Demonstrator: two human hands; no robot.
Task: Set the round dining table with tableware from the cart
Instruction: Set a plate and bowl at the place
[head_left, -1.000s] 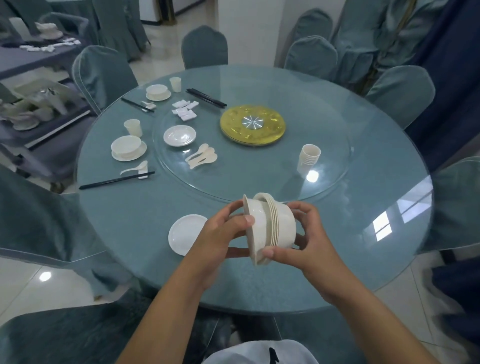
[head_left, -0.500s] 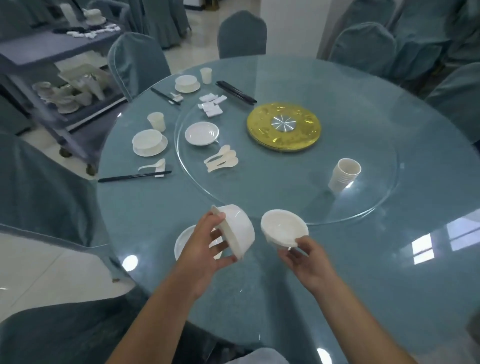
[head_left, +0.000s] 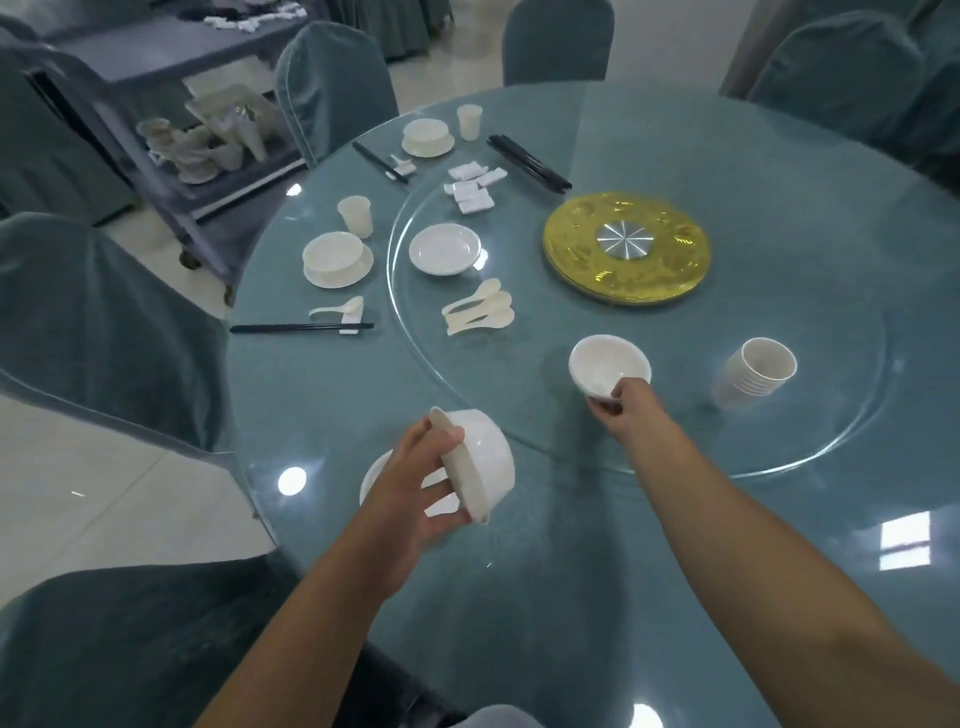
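Clearly, the left hand (head_left: 410, 483) has its fingers curled round a white bowl (head_left: 475, 462), tipped on its side so the rim faces left; whether more bowls nest inside it cannot be told. It hangs just above a small white plate (head_left: 375, 480) at the near edge of the round table (head_left: 545, 571), most of the plate hidden behind the hand. Beyond that hand lie a finished place setting with a bowl on a saucer (head_left: 337, 258), a cup (head_left: 355, 215), a spoon (head_left: 337, 310) and black chopsticks (head_left: 301, 328).

Between the hands, farther off on the glass turntable (head_left: 675, 415), lies a loose fan of spoons (head_left: 480, 313).

The right hand (head_left: 621, 402) pinches a second bowl (head_left: 609, 366) low at its foot, upright, over the turntable's near part. Just right of it a stack of cups (head_left: 756, 379) leans over.

These bowls look like glazed ceramic: stiff, smooth, slippery and likely to chip against glass, with modest weight. A pinch at the foot seems thin; thumb over the rim with fingers under the base would hold better, and each should be set down gently.

No brand, label or writing is readable anywhere.
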